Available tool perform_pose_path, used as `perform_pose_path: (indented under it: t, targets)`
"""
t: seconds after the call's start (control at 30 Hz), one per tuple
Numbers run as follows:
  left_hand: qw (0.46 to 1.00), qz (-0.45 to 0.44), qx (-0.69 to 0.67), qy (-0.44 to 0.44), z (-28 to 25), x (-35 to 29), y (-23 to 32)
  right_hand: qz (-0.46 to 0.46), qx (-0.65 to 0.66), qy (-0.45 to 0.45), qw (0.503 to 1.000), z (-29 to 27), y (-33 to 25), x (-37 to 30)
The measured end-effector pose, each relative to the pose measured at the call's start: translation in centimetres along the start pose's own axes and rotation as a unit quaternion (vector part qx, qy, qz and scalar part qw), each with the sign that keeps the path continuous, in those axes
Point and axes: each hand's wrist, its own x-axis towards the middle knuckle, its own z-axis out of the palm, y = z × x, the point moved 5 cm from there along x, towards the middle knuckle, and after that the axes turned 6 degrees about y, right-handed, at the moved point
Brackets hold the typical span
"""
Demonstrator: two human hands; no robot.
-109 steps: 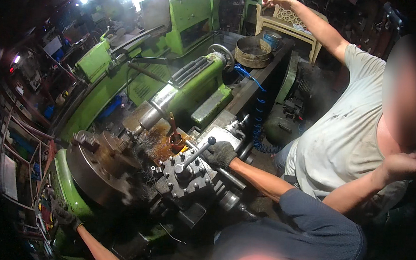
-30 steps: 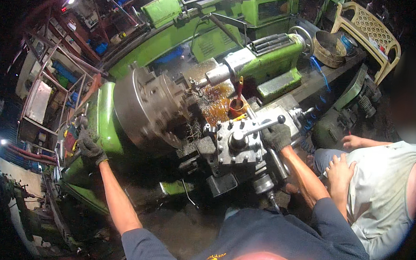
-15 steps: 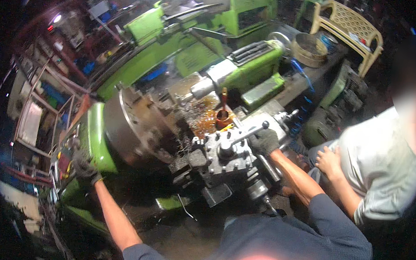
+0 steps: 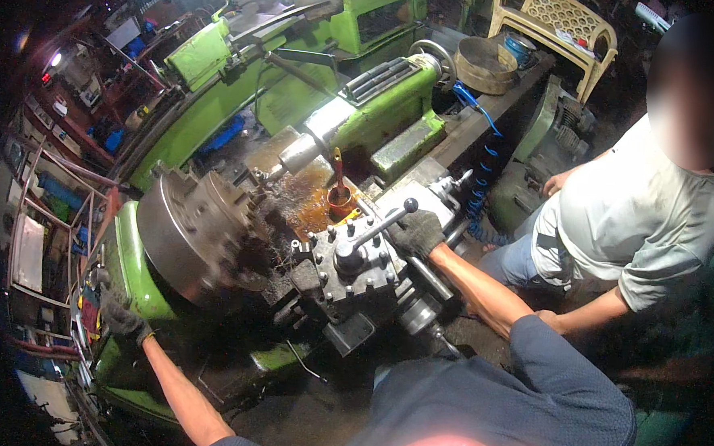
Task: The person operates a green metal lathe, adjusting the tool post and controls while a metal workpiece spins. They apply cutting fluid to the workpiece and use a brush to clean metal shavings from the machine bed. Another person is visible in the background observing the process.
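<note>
Workshop (image 4: 282, 413); right hand (image 4: 418, 233) perhaps cupping lever (image 4: 382, 223).

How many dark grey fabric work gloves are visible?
2: one on the left hand, by the glossy green metal headstock; one on the right hand, beside the square steel tool post.

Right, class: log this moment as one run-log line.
gloved left hand: beside green cover | gloved right hand: beside lever | brush: in cup | other person: at right
</note>
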Motion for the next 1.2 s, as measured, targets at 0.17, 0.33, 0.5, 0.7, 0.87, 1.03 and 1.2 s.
perform_pose_path:
  t: [0.17,0.33,0.5,0.7,0.87,1.03,1.2]
  targets:
    - [0.998,0.013,0.061,-0.025,0.9,-1.8,-2.8,0.009,0.024,0.022,0.999,-1.3,-0.6,-0.1]
    - [0.999,-0.029,0.001,-0.025,1.1,-1.2,-0.6,0.027,0.020,0.015,0.999,-0.9,0.0,-0.1]
    - [0.997,-0.052,-0.034,-0.035,0.9,-0.7,-0.2,0.007,0.029,0.033,0.999,-1.1,0.0,-0.3]
    - [0.997,-0.055,-0.003,-0.060,0.4,-0.4,-4.3,-0.019,0.035,0.030,0.999,-0.5,-0.5,0.1]
    - [0.996,0.019,0.032,-0.076,0.4,1.2,2.5,0.067,0.043,-0.029,0.996,-0.6,0.0,0.0]
    - [0.998,-0.044,-0.038,-0.030,-0.4,2.9,3.1,0.022,0.037,0.073,0.996,1.2,1.3,-0.1]
    - [0.991,-0.077,-0.104,-0.017,-1.6,3.4,3.6,-0.006,0.066,0.109,0.992,1.3,1.0,0.0]
